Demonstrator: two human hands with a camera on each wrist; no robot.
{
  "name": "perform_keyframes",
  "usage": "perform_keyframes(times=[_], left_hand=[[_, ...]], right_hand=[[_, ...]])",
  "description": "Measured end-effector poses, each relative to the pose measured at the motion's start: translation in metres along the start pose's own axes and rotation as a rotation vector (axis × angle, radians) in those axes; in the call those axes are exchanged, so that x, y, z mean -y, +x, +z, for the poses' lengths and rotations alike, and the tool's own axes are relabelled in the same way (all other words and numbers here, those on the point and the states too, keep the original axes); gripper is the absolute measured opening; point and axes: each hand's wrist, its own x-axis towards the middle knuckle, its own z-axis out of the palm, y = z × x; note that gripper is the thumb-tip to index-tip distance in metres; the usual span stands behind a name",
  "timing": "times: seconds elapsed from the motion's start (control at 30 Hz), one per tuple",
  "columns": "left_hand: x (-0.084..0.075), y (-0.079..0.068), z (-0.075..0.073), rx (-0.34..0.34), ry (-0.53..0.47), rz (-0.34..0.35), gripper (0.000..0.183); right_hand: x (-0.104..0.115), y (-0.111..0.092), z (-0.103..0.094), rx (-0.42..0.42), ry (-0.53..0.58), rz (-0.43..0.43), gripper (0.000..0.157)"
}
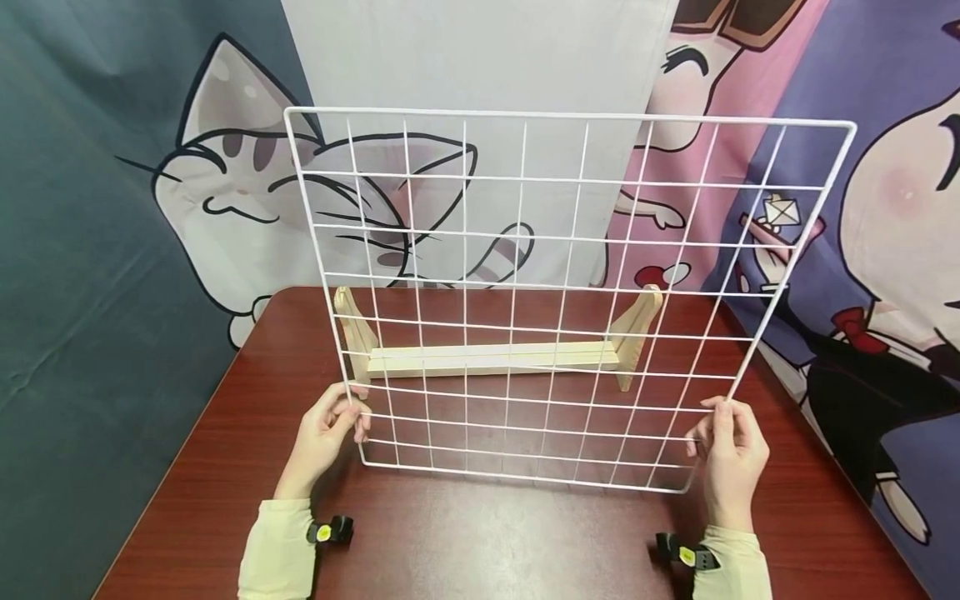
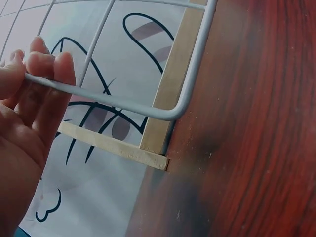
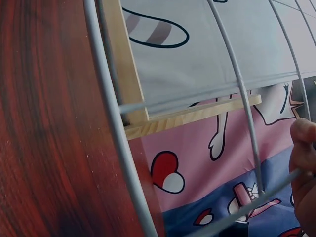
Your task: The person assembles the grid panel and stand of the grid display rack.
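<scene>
Raised in front of me is a white wire grid panel (image 1: 522,113), its top edge leaning away. My left hand (image 1: 322,433) pinches its left side wire near the lower corner; in the left wrist view the fingers of that left hand (image 2: 29,123) curl round the wire. On the opposite side wire, at about the same height, my right hand (image 1: 731,458) grips with thumb and fingers. Only part of the right hand (image 3: 303,163) shows in the right wrist view. Behind the panel stands a pale wooden rack (image 1: 491,358), a long crossbar between two upright end pieces.
A reddish-brown wood-grain table (image 1: 202,500) lies under everything. Cloth with cartoon cats and figures hangs as a backdrop (image 1: 480,50) behind it and along both sides. Each wrist wears a black strap with a small camera (image 1: 341,530).
</scene>
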Motion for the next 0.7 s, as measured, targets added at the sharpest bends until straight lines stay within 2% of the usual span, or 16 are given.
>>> perform_keyframes(times=[0.17,0.43,0.57,0.7], left_hand=[[-0.002,-0.0002,-0.0012,-0.04,0.086,0.012,0.018],[-0.0042,0.0006,-0.0042,-0.088,0.157,0.023,0.023],[-0.0023,0.0007,-0.0058,-0.107,0.189,0.03,0.025],[-0.0004,-0.0022,-0.0071,-0.133,0.214,0.006,0.027]], right_hand=[[0.0012,-0.0028,-0.0034,-0.014,-0.18,0.085,0.03],[-0.0033,-0.0036,-0.0064,0.038,-0.156,0.061,0.031],[-0.0039,-0.0039,-0.0059,0.045,-0.183,0.084,0.038],[-0.0036,-0.0061,-0.0059,0.052,-0.233,0.104,0.038]])
